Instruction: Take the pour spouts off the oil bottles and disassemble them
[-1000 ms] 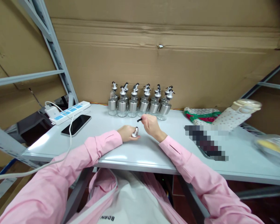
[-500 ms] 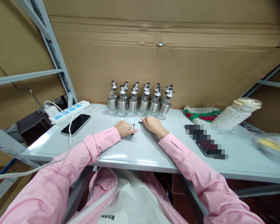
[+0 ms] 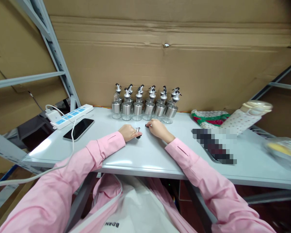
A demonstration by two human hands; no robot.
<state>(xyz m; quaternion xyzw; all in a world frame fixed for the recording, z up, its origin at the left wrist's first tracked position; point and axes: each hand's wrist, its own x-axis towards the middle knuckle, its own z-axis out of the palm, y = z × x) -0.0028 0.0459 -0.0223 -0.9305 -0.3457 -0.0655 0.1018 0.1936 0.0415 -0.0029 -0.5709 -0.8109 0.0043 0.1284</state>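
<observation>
My left hand (image 3: 128, 133) is closed around a small silver pourer spout (image 3: 137, 129) with a black ribbed stopper end pointing down. Pinched in the fingertips of my right hand (image 3: 158, 128) is a small black piece (image 3: 146, 125), like a pourer's flip lever; most of it is hidden by the fingers. A short gap separates the two hands, both low over the tabletop. Behind them stand several glass bottles (image 3: 137, 109) with steel bands, in two rows. Most carry silver pourers with black levers; the front left bottle (image 3: 116, 106) shows a bare glass neck.
On the left of the grey table (image 3: 145, 158) lie a phone (image 3: 79, 128) and a power strip (image 3: 72, 116) with a white cable. To the right are a blurred-out dark object (image 3: 213, 145), a patterned cloth (image 3: 206, 119), a dotted tumbler (image 3: 242, 119) and a plastic-wrapped bowl (image 3: 285, 153).
In my right fingers the black lever has turned, so less of it shows. The spout in my left hand has tilted, its black stopper now more visible. The bottles have not moved.
</observation>
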